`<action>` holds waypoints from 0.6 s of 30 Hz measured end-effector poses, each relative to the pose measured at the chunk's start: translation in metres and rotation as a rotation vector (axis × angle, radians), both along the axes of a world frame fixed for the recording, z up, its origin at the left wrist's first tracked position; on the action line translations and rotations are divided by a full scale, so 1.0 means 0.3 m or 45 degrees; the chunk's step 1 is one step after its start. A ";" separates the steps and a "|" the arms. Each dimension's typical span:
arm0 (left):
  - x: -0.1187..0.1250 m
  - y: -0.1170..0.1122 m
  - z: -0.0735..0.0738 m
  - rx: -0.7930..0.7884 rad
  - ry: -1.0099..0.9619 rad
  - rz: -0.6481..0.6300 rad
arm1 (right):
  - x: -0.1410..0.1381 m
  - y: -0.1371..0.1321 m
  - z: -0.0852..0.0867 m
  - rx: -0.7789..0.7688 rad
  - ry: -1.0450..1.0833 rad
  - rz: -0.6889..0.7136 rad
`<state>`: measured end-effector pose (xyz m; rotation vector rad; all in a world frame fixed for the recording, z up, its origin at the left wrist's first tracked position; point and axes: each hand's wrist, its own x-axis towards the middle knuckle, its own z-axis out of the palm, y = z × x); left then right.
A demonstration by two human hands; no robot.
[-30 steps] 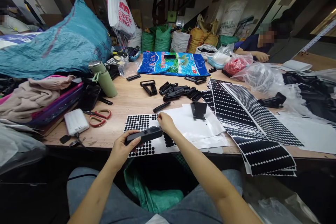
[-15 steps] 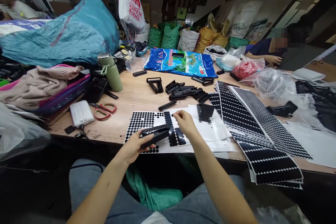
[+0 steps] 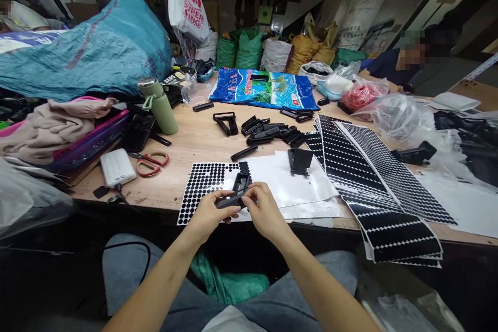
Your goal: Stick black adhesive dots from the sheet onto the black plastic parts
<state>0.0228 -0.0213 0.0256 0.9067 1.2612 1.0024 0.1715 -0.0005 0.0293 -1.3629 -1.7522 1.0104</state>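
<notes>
Above the front edge of the table I hold a black hinged plastic stand [image 3: 241, 182], its frame tilted up from a ribbed base. My left hand [image 3: 212, 212] is closed around the left end of the base. At the right end, the fingers of my right hand [image 3: 263, 206] pinch together against the stand; anything small between them is hidden. Under my hands lies a white sheet of round black stickers [image 3: 202, 181], with several gaps in its rows. Another black stand [image 3: 299, 161] stands unfolded on white paper [image 3: 280, 181] to the right.
Several black plastic parts [image 3: 268, 132] are heaped mid-table. Long black sticker strips [image 3: 358, 171] overhang the front edge at right. Red-handled scissors [image 3: 152, 164], a white power bank [image 3: 116, 167] and a green flask [image 3: 161, 109] stand left. A person [image 3: 404, 65] sits at far right.
My right hand has come down and left from over the sheet, a small dark piece at its fingertips, to the stand. The stand's frame has opened upward from its base.
</notes>
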 end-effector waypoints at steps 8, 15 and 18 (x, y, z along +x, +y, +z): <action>0.009 -0.005 0.000 0.018 0.006 -0.003 | 0.000 -0.013 0.000 0.001 -0.005 -0.030; 0.007 -0.008 -0.018 0.006 0.002 -0.012 | -0.016 -0.031 -0.015 0.068 -0.035 -0.036; 0.006 -0.006 -0.025 -0.025 0.005 -0.004 | 0.001 -0.014 -0.042 0.180 -0.075 -0.082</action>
